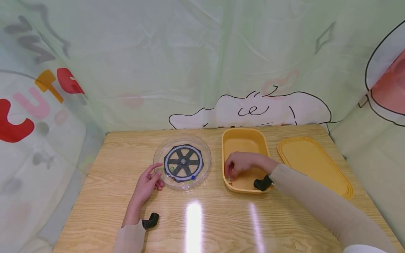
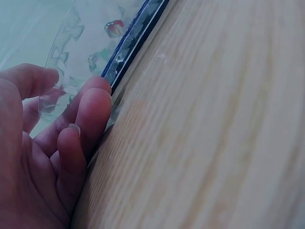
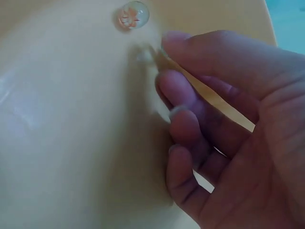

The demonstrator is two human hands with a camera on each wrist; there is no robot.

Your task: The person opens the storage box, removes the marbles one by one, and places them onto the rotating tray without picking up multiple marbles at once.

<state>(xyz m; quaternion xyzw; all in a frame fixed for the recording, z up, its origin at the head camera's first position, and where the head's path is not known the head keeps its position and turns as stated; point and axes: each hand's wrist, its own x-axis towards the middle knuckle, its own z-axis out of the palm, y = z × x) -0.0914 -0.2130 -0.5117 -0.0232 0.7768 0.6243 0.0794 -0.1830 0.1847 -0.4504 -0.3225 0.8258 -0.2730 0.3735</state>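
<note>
A clear round dish (image 1: 206, 149) stands on the table, with a black wheel shape (image 1: 183, 161) under or in it and several glass marbles (image 1: 193, 177) near its front. My left hand (image 1: 147, 184) rests against the dish's left rim, one finger reaching over it. In the left wrist view, loosely bent fingers (image 2: 93, 107) touch its side. My right hand (image 1: 238, 164) reaches down into a yellow-orange tub (image 1: 246, 191), thumb and fingers bent close together. A blurred clear marble (image 3: 145, 57) is at its fingertips; whether they pinch it is unclear. An orange-patterned marble (image 3: 134, 15) lies just beyond.
To the right of the tub lies a flat yellow-orange lid (image 1: 316, 165). A pale printed cloth (image 1: 164, 70) hangs behind the wooden table (image 1: 171, 225) and along its sides. Black wrist devices (image 1: 151, 220) are worn on both forearms.
</note>
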